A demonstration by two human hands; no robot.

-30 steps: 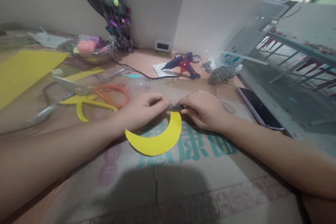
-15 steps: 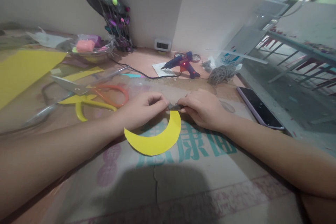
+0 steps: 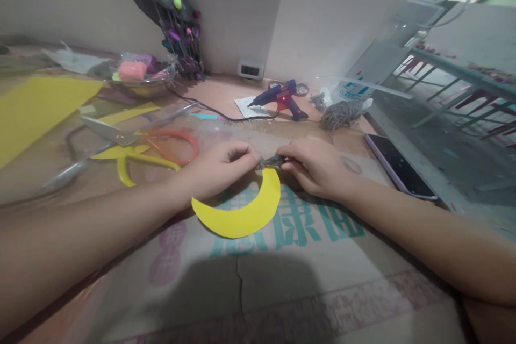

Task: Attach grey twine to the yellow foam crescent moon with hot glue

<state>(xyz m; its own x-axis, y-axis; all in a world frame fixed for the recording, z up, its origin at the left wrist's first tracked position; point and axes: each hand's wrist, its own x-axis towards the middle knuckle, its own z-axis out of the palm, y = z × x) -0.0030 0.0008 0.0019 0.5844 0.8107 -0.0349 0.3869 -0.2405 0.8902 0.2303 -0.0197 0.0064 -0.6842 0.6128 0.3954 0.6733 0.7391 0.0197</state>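
A yellow paper crescent (image 3: 236, 221) hangs curved below my hands, its upper right tip meeting a small, dark grey, twisted strip (image 3: 273, 161). With thumb and forefinger pinched, my left hand (image 3: 228, 166) grips the strip's left end at that tip. My right hand (image 3: 316, 164) is closed on the strip's other end, a little to the right. Whether the strip is yarn or crinkled paper, I cannot tell. The crescent's left tip lies close to my left wrist.
Left of my forearm lie scissors (image 3: 161, 142) with orange and yellow handles, and yellow paper (image 3: 40, 107). A hot glue gun (image 3: 278, 99), grey yarn (image 3: 342, 114) and a small digital display (image 3: 250, 70) are at the back. A phone (image 3: 399, 165) lies to the right.
My right hand has shifted slightly and turned, showing more of the grey strip. The crescent has swung a little to the right. My left hand stays almost in place.
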